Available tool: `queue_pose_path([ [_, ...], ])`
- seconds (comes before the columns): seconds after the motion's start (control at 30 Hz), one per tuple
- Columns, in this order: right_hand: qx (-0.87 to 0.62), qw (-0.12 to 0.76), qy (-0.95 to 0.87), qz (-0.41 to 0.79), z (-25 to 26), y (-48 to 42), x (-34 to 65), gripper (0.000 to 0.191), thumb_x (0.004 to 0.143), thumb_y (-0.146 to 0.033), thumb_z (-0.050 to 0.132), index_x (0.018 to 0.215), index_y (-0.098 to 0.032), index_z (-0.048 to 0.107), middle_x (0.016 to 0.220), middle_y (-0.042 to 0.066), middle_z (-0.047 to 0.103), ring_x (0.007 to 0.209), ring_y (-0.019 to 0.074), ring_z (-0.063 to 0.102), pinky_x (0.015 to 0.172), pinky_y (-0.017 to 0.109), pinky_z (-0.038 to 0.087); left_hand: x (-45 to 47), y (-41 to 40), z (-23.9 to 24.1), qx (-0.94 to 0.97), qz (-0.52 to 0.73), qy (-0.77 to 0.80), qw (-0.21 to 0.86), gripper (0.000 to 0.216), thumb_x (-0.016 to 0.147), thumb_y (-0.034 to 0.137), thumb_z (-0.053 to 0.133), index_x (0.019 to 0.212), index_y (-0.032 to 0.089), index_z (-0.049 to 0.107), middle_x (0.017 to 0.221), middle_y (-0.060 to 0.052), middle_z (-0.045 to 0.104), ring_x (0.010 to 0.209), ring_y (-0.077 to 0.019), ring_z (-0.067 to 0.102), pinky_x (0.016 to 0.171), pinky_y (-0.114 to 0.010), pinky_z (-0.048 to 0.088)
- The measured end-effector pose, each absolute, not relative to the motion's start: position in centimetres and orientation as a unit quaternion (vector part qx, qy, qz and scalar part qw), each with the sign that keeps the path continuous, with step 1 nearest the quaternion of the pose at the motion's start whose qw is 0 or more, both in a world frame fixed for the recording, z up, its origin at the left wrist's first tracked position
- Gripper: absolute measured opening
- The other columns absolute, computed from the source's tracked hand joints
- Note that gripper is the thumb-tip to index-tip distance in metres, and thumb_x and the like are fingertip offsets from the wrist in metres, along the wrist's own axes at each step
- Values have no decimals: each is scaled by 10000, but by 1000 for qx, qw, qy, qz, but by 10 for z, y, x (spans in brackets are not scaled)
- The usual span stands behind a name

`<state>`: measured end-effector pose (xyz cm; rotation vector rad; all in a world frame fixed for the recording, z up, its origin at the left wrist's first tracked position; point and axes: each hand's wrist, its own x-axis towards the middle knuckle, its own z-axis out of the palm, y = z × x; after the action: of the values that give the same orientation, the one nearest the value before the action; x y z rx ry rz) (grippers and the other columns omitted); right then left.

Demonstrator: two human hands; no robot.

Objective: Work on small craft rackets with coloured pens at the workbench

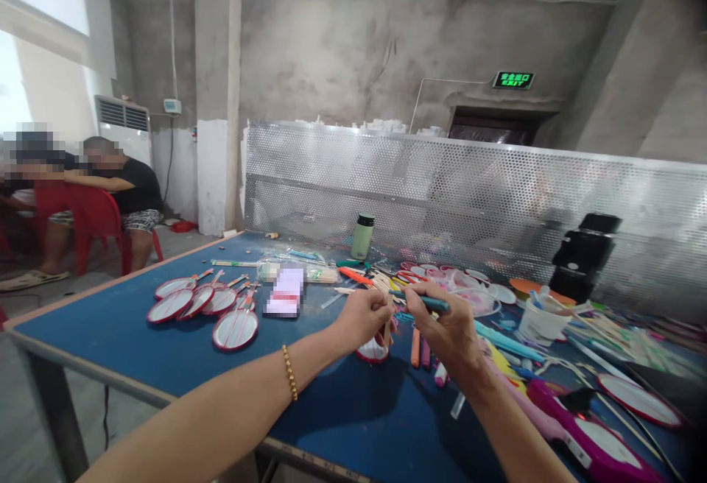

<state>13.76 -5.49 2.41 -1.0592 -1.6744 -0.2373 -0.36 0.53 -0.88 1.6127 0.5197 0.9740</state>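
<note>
My left hand (365, 319) is closed, pinching the flat wooden handle (387, 333) of a small round fan with a white face and red rim. The fan's disc (373, 353) hangs below my fingers, partly hidden by them. Held in my closed right hand (450, 328) is a dark teal marker pen (437, 302), its tip pointing left towards the handle. On the table below the pen lie an orange marker (415, 348) and a purple marker (426, 350). Several similar round fans (235, 330) rest in a group to the left.
A phone (285, 291) and a green tumbler (362, 237) are on the blue table (182, 361). At right are a white cup (541, 321) with tools, a magenta device (588, 431) and loose sticks. Behind stands a perforated metal panel (442, 188). Two people sit far left.
</note>
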Motion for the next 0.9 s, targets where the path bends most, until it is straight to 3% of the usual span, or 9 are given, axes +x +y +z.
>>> queue_pose_path([
  [0.4, -453, 542, -702, -90, 24, -55, 137, 264, 906, -371, 554, 772, -191, 692, 686, 26, 674, 575, 144, 636, 498, 228, 480, -5, 5, -8, 688, 414, 224, 552, 137, 786, 219, 527, 657, 175, 518, 551, 14, 620, 407, -126, 599, 387, -213, 467],
  [0.9, -450, 543, -702, -100, 26, -57, 137, 242, 903, -336, 559, 768, -186, 694, 673, 25, 671, 592, 142, 614, 556, 247, 474, -4, 6, -8, 683, 412, 227, 559, 116, 783, 211, 536, 675, 168, 530, 549, 17, 619, 404, -122, 598, 391, -205, 468],
])
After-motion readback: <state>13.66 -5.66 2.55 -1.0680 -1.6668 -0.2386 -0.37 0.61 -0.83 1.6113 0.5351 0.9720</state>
